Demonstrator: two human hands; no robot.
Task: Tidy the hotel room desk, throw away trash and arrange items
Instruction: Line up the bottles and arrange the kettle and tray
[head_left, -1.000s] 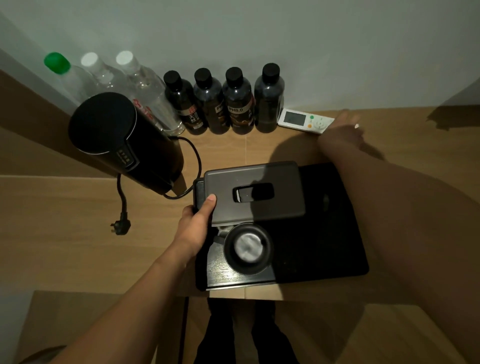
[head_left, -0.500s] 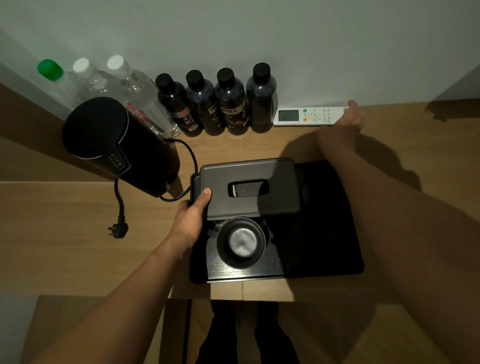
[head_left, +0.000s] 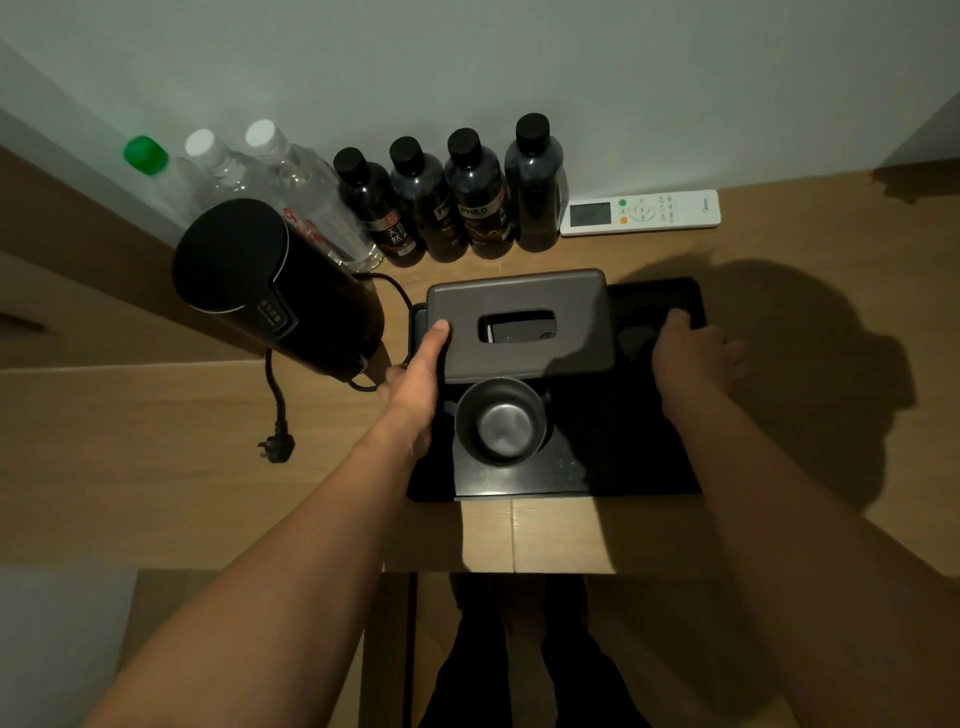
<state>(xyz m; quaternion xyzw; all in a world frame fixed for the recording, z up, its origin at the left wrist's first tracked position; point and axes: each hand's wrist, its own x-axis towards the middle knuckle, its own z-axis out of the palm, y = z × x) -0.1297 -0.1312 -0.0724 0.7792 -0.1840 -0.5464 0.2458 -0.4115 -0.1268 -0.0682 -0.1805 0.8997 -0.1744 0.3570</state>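
Observation:
My left hand (head_left: 415, 384) grips the left end of a grey tissue box (head_left: 519, 296), thumb on its top. The box sits at the back of a black tray (head_left: 623, 457), and a metal cup (head_left: 501, 421) stands on the tray just in front of it. Over the tray's right back part hovers my right hand (head_left: 691, 353), fingers loosely bent and holding nothing. A white remote (head_left: 644, 212) lies flat along the wall at the back right.
A black electric kettle (head_left: 270, 291) stands left of the tray, its cord and plug (head_left: 278, 447) trailing over the wooden desk (head_left: 156, 467). Several dark bottles (head_left: 472, 197) and three clear water bottles (head_left: 291, 182) line the wall. The desk's front edge is near my legs.
My right hand let go of the remote, which now lies parallel to the wall, and drew back over the tray's right side. The left hand kept its hold on the tissue box.

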